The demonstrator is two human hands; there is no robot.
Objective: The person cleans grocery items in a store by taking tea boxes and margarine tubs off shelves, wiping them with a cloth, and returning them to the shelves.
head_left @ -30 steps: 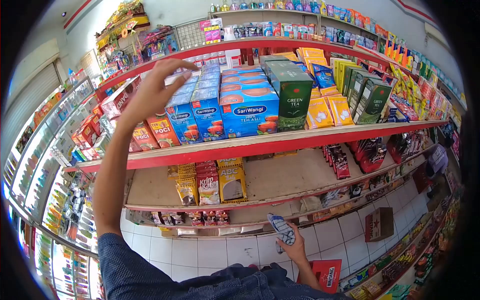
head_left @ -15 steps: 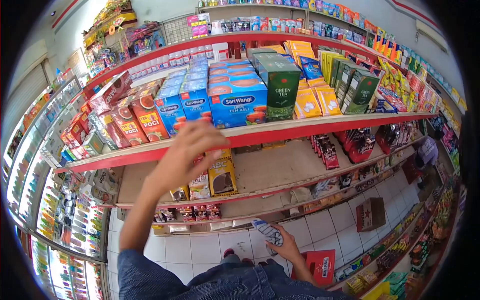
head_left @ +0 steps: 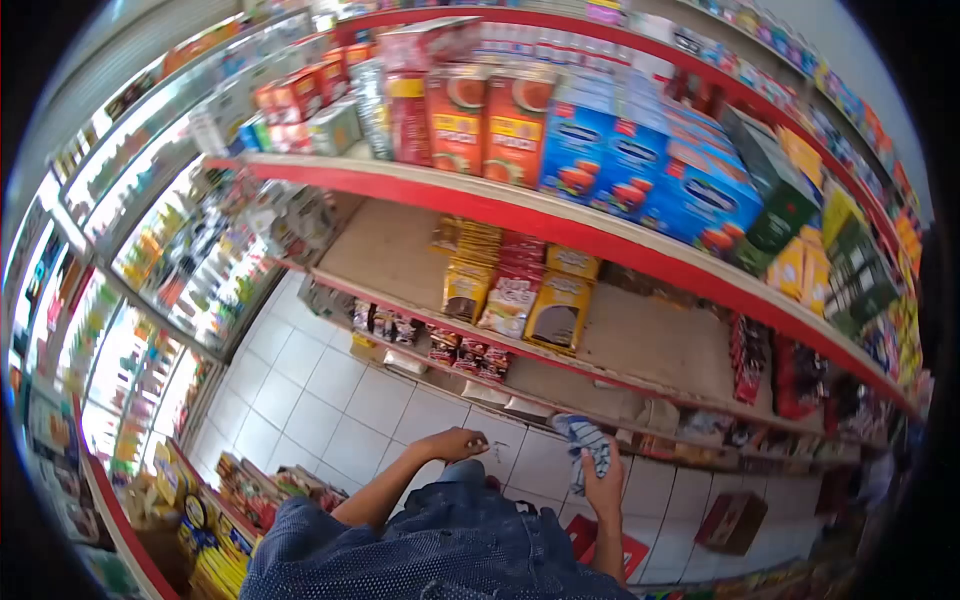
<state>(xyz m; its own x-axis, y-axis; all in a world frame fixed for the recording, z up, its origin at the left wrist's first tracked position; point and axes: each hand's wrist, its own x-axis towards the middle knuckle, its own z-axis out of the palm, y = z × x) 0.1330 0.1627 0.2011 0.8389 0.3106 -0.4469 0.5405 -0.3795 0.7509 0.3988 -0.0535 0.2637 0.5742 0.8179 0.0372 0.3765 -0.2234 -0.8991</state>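
Note:
My right hand (head_left: 603, 487) is closed around a blue-and-white striped cloth (head_left: 583, 446), which bunches up past my fingers and hangs down on the left. Low in front of my body is my left hand (head_left: 456, 443), its fingers curled in and nothing visible in them. It is apart from the shelves, above the tiled floor. Beyond both hands, the middle shelf holds yellow packets (head_left: 556, 312) and a red-and-white packet (head_left: 508, 305). On the shelf above stand orange tea boxes (head_left: 514, 128) and blue tea boxes (head_left: 703, 195).
A red shelf edge (head_left: 470, 207) runs across in front of me. Glass-fronted lit coolers (head_left: 120, 340) line the left side. On the white tiles (head_left: 340, 375) stands a brown carton (head_left: 731, 523) at the right. A red box (head_left: 632, 553) is beside my right forearm. More stocked shelving (head_left: 195, 500) is at lower left.
My left hand has dropped from in front of the upper shelf to near my waist, its fingers curling in. My view has turned left. The striped cloth stays in my right hand.

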